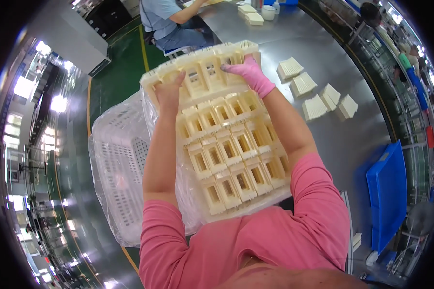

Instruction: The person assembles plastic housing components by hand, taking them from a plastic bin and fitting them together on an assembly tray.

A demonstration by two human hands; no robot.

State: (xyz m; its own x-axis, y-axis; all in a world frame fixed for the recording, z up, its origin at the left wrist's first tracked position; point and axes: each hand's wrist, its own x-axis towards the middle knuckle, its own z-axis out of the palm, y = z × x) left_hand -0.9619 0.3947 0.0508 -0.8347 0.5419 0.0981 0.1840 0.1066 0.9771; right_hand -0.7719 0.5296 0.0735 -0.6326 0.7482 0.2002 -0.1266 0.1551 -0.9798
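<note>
Out in front of me, both arms reach to a row of cream plastic housings (197, 77), pressed side by side, each with a rectangular opening. My left hand (169, 90), bare, is closed around the row's left part with the thumb on the near face. On the right part, my right hand (252, 74) in a pink glove grips with its thumb laid across the openings. The other fingers of both hands are mostly hidden behind the parts. Nearer to me, several rows of matching cream housings (229, 148) lie packed together, on clear plastic film in places.
Left of the packed rows stands a white perforated basket (112, 159) lined with clear film. Several loose cream parts (315, 107) lie on the metal bench (332, 137). A blue tray (389, 197) is at the right. Beyond the held row sits a co-worker (166, 24).
</note>
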